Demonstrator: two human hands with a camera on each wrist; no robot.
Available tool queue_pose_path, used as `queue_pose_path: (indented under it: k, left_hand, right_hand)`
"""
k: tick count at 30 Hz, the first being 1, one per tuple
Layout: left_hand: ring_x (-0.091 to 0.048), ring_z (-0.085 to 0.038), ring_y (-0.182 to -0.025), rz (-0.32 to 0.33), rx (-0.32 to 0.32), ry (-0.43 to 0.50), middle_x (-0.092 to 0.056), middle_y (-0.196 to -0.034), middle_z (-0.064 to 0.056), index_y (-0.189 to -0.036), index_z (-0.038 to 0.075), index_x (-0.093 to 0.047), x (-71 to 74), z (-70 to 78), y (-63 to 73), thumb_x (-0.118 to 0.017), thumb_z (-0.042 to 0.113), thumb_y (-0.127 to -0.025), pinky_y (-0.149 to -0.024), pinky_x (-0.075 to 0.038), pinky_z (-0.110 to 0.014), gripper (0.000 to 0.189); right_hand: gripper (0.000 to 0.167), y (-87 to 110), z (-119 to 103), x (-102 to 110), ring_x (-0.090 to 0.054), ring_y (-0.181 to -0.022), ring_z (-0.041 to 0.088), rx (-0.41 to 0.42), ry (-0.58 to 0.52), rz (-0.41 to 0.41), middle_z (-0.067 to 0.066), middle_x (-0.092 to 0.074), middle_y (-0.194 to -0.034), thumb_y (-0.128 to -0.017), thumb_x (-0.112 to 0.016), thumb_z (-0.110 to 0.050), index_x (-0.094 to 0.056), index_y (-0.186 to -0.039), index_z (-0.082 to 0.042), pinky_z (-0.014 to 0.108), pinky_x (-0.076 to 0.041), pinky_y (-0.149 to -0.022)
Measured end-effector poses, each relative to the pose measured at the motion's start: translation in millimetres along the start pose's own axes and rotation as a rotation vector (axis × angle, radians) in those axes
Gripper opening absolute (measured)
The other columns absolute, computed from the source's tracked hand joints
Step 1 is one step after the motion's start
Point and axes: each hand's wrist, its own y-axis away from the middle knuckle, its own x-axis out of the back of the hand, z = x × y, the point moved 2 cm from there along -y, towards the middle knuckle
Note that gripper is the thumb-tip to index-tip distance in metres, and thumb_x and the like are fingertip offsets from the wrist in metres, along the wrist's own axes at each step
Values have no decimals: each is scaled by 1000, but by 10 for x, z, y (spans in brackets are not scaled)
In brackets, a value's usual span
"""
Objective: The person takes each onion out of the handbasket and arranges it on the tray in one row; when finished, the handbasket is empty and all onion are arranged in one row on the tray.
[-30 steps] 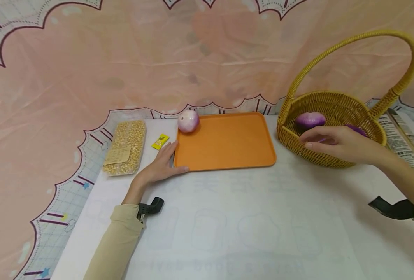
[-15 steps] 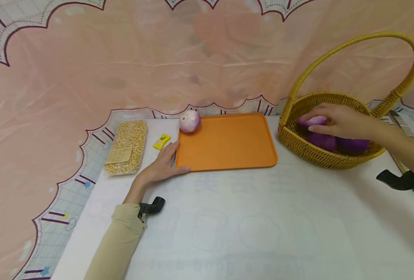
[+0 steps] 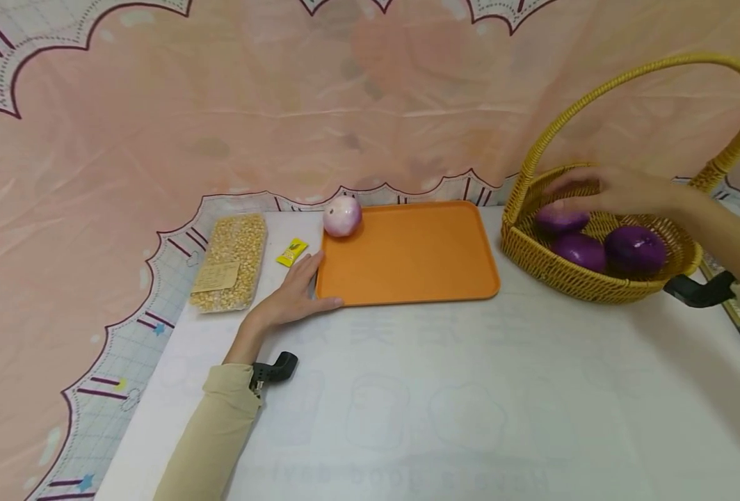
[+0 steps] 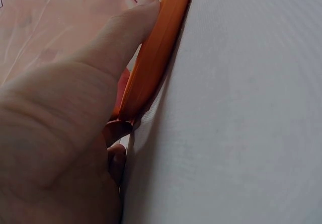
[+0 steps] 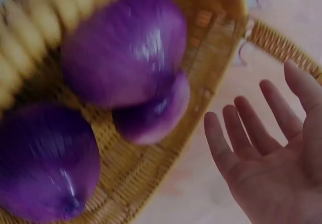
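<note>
A white table (image 3: pixel 407 390) is backed by pink cloth (image 3: pixel 251 132). The orange tray (image 3: pixel 414 261), a pale onion (image 3: pixel 343 216) on its far left corner, is touched by the left hand (image 3: pixel 290 296), thumb and fingers spread. The right hand (image 3: pixel 623 191) is held, fingers spread, over the basket (image 3: pixel 551 275) of purple onions (image 3: pixel 635 250).

Left fingers (image 4: pixel 118 42) touching orange tray (image 4: pixel 151 63); white tabletop (image 4: pixel 241 108) alongside.

Four onions (image 3: pixel 635 250), one basket (image 3: pixel 551 279), one tray (image 3: pixel 420 254), one corn bag (image 3: pixel 235 254), one sachet (image 3: pixel 292 252), two hands (image 3: pixel 290 293), two wrist cameras (image 3: pixel 277 369), two sleeves (image 3: pixel 220 424).
</note>
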Motion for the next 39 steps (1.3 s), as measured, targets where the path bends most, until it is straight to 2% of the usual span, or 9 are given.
queue_pose_path:
  k: [2,4,7,11,18,22,32,35,39]
  left_hand:
    - [4,-31,-152,2,-2,0,-4,-165,-11,-158,15,-5,5,-6,-2,-70,52,-83,-121,-6,-58,106]
    - [4,-31,-152,6,0,-3,-4,-165,-11,-158,15,-5,8,-17,-3,-70,52,-83,-121,-6,-58,106]
    - [5,-31,-152,3,-5,-1,-4,-165,-11,-158,14,-5,9,-22,-4,-70,51,-84,-121,-6,-58,105]
    - [4,-32,-152,-3,-9,-3,-5,-165,-12,-158,13,-5,-1,1,-13,-70,51,-83,-121,-6,-58,106]
    - [4,-32,-152,-5,-7,-11,-5,-165,-12,-158,14,-5,-19,43,-35,-70,52,-83,-121,-7,-59,106]
    - [4,-30,-153,-4,17,-1,-4,-165,-10,-158,16,-5,-18,47,-27,-70,54,-83,-121,-6,-57,106]
    - [4,-30,-153,-3,16,-3,-4,-165,-10,-158,18,-4,-33,20,-43,-69,54,-84,-122,-6,-57,105]
    - [4,-30,-153,-2,29,0,-4,-165,-10,-158,18,-5,-35,21,-38,-69,53,-84,-122,-6,-57,104]
    - [4,-30,-153,-2,29,-4,-4,-165,-11,-158,16,-4,-26,28,-34,-69,52,-84,-121,-6,-57,104]
  right_hand:
    - [44,-34,39,52,-28,-138,37,10,2,-23,13,-38,-151,-97,-58,-31,-54,-137,-14,71,-23,-107]
    - [45,-74,87,91,-28,-138,30,24,-14,-19,12,-39,-150,-98,-56,-29,-52,-139,-12,67,-21,-110]
    - [44,-125,160,139,-37,-133,11,14,-53,24,5,-47,-145,-100,-52,-31,-51,-141,-17,34,-29,-116]
    - [41,-195,273,178,-46,-119,-7,44,-86,74,-2,-56,-137,-101,-50,-30,-53,-140,-17,0,-33,-91]
    - [45,-289,470,203,-48,-110,-15,-57,-24,-81,6,-53,-142,-101,-50,-35,-52,-141,-16,5,-40,-89]
    - [52,-391,568,209,-55,-112,-8,-109,-115,-153,9,-51,-144,-101,-48,-37,-44,-146,-11,16,-48,-93]
    - [57,-537,761,186,-56,-114,-5,-183,-415,-327,-20,-53,-131,-104,-42,-35,-29,-153,-8,34,-49,-103]
    - [58,-574,778,154,-53,-115,-10,-161,-397,-380,-25,-49,-133,-105,-39,-36,-25,-154,-9,35,-46,-106]
    - [61,-607,786,125,-49,-114,-11,-156,-349,-420,-18,-42,-143,-105,-38,-39,-23,-155,-8,41,-43,-108]
